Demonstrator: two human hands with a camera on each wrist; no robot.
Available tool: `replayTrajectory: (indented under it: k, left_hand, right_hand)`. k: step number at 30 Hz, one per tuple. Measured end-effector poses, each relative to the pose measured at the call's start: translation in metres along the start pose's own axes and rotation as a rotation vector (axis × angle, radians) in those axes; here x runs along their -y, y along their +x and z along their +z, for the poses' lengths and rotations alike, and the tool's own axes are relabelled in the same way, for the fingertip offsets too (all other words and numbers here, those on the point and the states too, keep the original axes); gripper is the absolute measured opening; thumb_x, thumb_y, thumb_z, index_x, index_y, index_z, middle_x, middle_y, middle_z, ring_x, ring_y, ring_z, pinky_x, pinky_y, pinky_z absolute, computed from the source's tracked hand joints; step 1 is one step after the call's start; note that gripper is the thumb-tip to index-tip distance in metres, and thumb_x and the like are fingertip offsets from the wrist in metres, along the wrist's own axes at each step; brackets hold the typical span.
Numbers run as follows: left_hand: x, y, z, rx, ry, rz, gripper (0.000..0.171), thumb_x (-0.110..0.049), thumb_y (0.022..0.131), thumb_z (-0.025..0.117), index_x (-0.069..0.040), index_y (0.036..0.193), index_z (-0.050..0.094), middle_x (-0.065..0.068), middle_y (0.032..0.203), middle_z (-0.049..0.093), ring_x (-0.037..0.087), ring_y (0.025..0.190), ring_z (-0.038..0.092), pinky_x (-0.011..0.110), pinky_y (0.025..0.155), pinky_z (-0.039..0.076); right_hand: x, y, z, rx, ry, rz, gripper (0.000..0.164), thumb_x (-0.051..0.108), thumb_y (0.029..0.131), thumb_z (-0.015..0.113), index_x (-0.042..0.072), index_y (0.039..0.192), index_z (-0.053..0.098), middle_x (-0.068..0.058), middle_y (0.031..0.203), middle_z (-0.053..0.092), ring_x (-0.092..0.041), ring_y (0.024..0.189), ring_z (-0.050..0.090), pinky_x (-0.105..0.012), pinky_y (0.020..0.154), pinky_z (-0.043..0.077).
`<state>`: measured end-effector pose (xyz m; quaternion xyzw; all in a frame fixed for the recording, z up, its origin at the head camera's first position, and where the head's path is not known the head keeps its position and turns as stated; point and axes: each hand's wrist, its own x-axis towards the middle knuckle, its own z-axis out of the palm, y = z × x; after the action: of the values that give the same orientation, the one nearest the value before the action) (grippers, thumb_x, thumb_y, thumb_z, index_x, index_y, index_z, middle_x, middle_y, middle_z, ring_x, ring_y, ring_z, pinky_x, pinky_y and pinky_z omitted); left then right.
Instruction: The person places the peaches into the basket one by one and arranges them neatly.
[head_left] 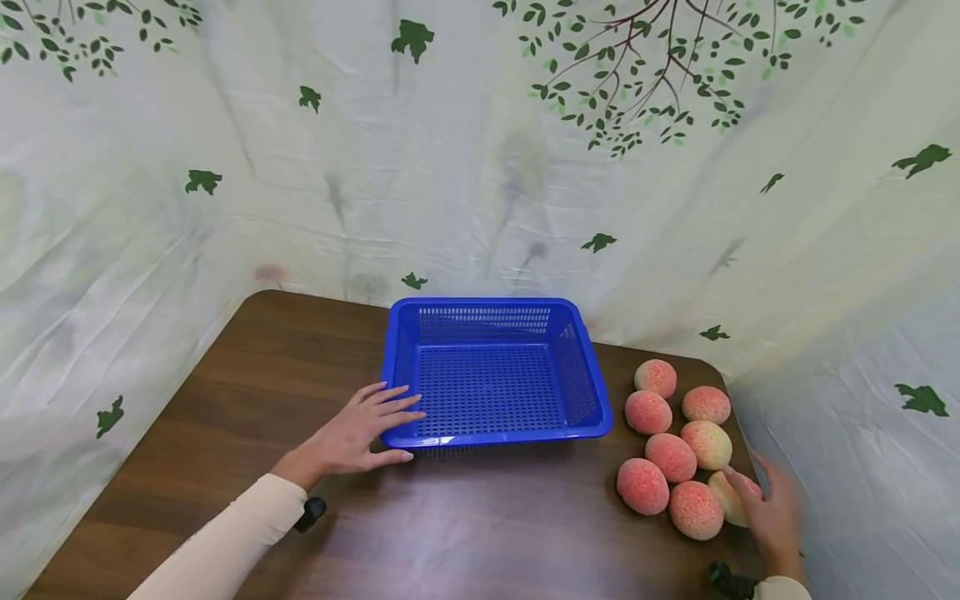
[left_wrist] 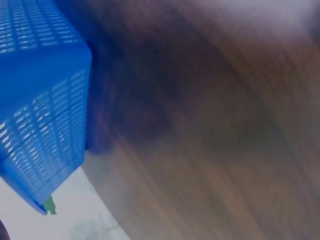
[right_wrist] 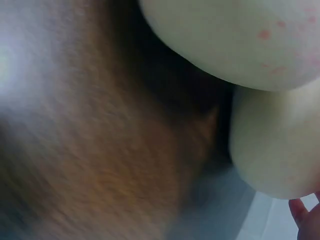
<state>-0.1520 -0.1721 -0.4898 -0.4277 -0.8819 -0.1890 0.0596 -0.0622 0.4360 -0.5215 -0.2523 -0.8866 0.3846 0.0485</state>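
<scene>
A blue plastic basket [head_left: 495, 436] with slotted sides stands near the back of the table, nothing inside it. My left hand [head_left: 356, 433] is at its front left corner, fingers straight and spread over the rim, thumb lower down. Far right, several pink and yellow peaches [head_left: 670, 457] lie in a loose cluster. My right hand [head_left: 776, 508], slightly blurred, grips the rightmost yellow-pink peach [head_left: 726, 497] from its right side. In the right wrist view a fingertip touches the lower peach [right_wrist: 275, 145], and another peach [right_wrist: 240, 40] bulges above it.
The brown wooden table [head_left: 465, 533] has rounded back corners. Pale cloth [head_left: 465, 183] printed with leaves hangs behind it and on both sides. Its right edge runs close beside the peaches. Dark wrist devices [head_left: 310, 514] show at both sleeves.
</scene>
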Motion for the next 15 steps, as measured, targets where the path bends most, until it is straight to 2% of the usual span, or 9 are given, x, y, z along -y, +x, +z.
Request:
replayTrajectory:
  k: [3,6,10,15]
  left_hand:
    - [0.0,-0.001,0.004,-0.011,0.014,0.014,0.057,-0.055,0.087,0.061,-0.017,0.13,0.061,0.007,0.139,0.054,0.033,0.131,0.045,0.054,0.106,0.026]
    - [0.0,-0.002,0.009,-0.036,0.032,0.035,0.054,-0.055,0.089,0.058,-0.016,0.127,0.064,0.009,0.136,0.056,0.033,0.128,0.047,0.055,0.104,0.029]
    - [0.001,-0.002,0.014,-0.078,0.071,0.083,0.051,-0.054,0.095,0.048,-0.014,0.12,0.067,0.012,0.132,0.059,0.035,0.125,0.049,0.055,0.102,0.031]
    - [0.003,-0.002,0.02,-0.119,0.105,0.153,0.053,-0.05,0.101,0.036,-0.011,0.114,0.069,0.015,0.127,0.061,0.037,0.123,0.05,0.053,0.102,0.032]
  right_hand:
    - [-0.004,0.0,0.006,0.001,0.045,0.047,0.08,0.043,0.094,0.057,-0.004,0.149,0.023,-0.033,0.151,0.017,-0.05,0.139,0.013,-0.065,0.108,0.014]
    - [-0.008,-0.001,0.01,0.008,0.097,0.071,0.08,0.042,0.094,0.058,-0.005,0.149,0.022,-0.032,0.152,0.017,-0.049,0.14,0.015,-0.064,0.108,0.017]
    - [-0.011,-0.003,0.014,0.018,0.135,0.094,0.08,0.041,0.095,0.057,-0.004,0.15,0.021,-0.031,0.152,0.02,-0.048,0.138,0.021,-0.062,0.107,0.023]
    - [-0.013,-0.007,0.017,0.02,0.141,0.124,0.077,0.042,0.096,0.055,-0.001,0.151,0.022,-0.03,0.152,0.021,-0.049,0.137,0.022,-0.063,0.106,0.022]
